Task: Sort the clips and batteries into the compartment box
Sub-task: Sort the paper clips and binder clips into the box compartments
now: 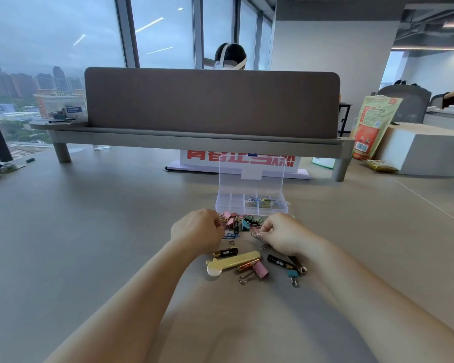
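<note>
A clear compartment box [227, 203] stands open on the table, lid up, with coloured paper clips [264, 202] in its right compartments. In front of it lies a mixed pile of binder clips [231, 221], paper clips and batteries. My left hand [197, 231] is curled at the pile's left edge, its fingertips hidden among the pink clips. My right hand [281, 233] pinches a pink paper clip [257, 234]. Nearer me lie a black battery [226, 252], a second black battery [278, 262], a red battery [247, 265], a pink binder clip [260, 269] and a teal binder clip [292, 275].
A yellow case [231, 263] and a metal nail clipper [299, 265] lie among the loose items. Behind the box stand a white sign with red letters [240, 159] and a grey desk divider [211, 103]. A snack bag [372, 127] and white box [425, 153] are at right.
</note>
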Demonstrator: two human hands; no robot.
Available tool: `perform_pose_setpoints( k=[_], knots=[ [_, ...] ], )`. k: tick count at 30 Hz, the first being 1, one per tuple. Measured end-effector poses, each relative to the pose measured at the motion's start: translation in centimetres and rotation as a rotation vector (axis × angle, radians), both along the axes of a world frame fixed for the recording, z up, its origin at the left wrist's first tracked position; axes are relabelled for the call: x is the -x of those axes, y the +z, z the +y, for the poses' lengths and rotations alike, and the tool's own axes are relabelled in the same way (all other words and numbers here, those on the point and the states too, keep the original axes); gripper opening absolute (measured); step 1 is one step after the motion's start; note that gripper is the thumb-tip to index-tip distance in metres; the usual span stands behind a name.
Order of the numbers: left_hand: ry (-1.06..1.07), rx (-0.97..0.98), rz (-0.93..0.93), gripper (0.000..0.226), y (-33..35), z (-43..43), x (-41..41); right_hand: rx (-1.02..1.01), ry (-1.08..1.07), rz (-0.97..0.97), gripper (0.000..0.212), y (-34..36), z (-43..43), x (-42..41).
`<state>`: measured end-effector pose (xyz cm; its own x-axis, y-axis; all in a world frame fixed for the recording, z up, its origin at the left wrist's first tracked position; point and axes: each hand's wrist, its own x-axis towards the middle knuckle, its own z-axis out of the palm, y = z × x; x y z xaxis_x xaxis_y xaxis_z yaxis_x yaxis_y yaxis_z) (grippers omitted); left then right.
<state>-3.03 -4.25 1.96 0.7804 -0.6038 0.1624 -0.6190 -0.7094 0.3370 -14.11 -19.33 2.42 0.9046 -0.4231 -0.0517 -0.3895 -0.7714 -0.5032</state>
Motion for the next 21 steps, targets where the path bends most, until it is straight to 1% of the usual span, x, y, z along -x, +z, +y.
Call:
perform_pose_setpoints(
  k=[2, 4, 6, 7, 9, 11, 14, 17, 21],
  knots=[
    [0.006, -0.003, -0.003, 0.015, 0.1, 0.0, 0.0, -0.102, 0.001, -0.061, 0.028, 0.2, -0.2, 0.3],
    [-0.020, 0.001, -0.004, 0.018, 0.2, 0.0, 0.1, -0.212, -0.025, -0.115, 0.022, 0.3, -0.6, 0.3],
    [-0.062, -0.019, -0.025, 0.022, 0.5, 0.0, 0.3, -0.412, -0.093, -0.141, 0.015, 0.2, -1.0, 0.3],
    [-0.081, -0.039, -0.047, 0.022, 0.6, 0.0, 0.5, -0.539, -0.119, -0.150, 0.017, 0.2, -1.1, 0.3],
    [-0.111, -0.081, -0.089, 0.023, 0.8, -0.1, 0.7, -0.783, -0.148, -0.173, 0.027, 0.4, -1.4, 0.4],
    [-0.129, -0.112, -0.122, 0.023, 0.9, -0.2, 0.9, -0.961, -0.178, -0.185, 0.032, 0.6, -1.5, 0.5],
    [-0.147, -0.131, -0.172, 0.021, 0.6, -0.5, 0.9, -1.171, -0.184, -0.193, 0.030, 0.7, -1.9, 0.8],
    [-0.158, -0.160, -0.185, 0.021, 0.5, -0.7, 0.9, -1.355, -0.174, -0.238, 0.022, 0.6, -2.2, 0.8],
    [-0.163, -0.152, -0.191, 0.028, 0.4, -0.9, 1.2, -1.489, -0.143, -0.375, 0.008, 0.6, -2.4, 1.0]
  ],
)
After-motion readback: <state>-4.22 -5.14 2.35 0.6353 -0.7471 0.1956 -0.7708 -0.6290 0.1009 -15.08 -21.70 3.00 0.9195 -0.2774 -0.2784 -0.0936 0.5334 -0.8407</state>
